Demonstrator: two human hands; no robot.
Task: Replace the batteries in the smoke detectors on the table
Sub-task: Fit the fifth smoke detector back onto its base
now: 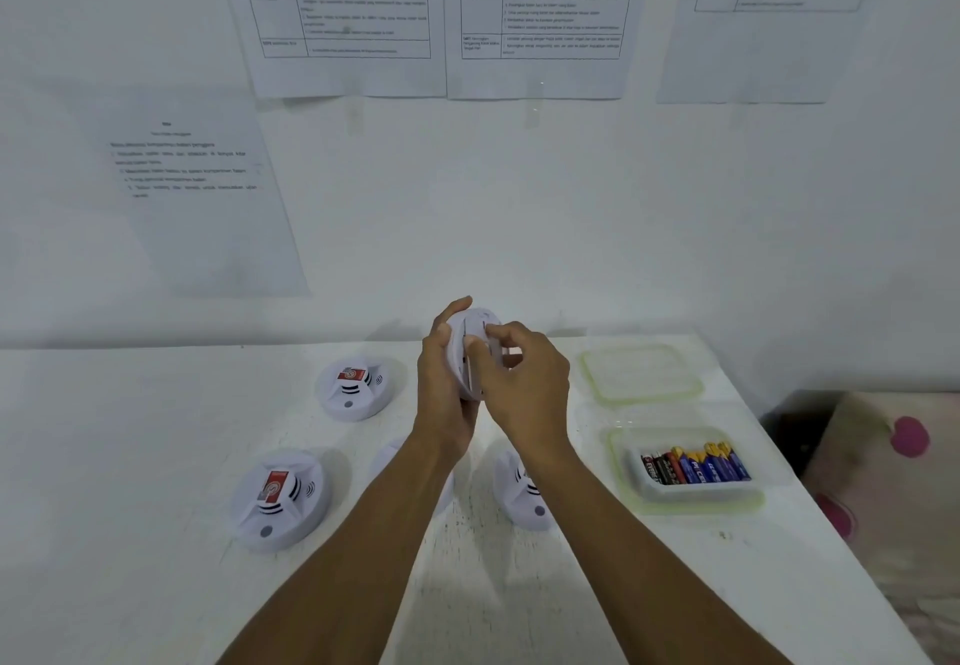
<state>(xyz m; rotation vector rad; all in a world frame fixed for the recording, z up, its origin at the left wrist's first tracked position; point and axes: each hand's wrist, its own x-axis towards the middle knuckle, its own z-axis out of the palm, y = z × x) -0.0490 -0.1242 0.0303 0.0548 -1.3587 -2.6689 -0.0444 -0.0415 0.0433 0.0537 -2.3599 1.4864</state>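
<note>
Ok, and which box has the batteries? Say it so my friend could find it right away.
Look at the white table and go to its right side, where two clear tubs with greenish rims sit one behind the other. The one you want is the nearer tub. It alone holds a row of red, black and blue batteries; the farther tub shows none.

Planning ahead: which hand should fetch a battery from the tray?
Likely right. The left hand grips the held smoke detector; the right hand only pinches at it, and the battery tray lies on the right.
</note>
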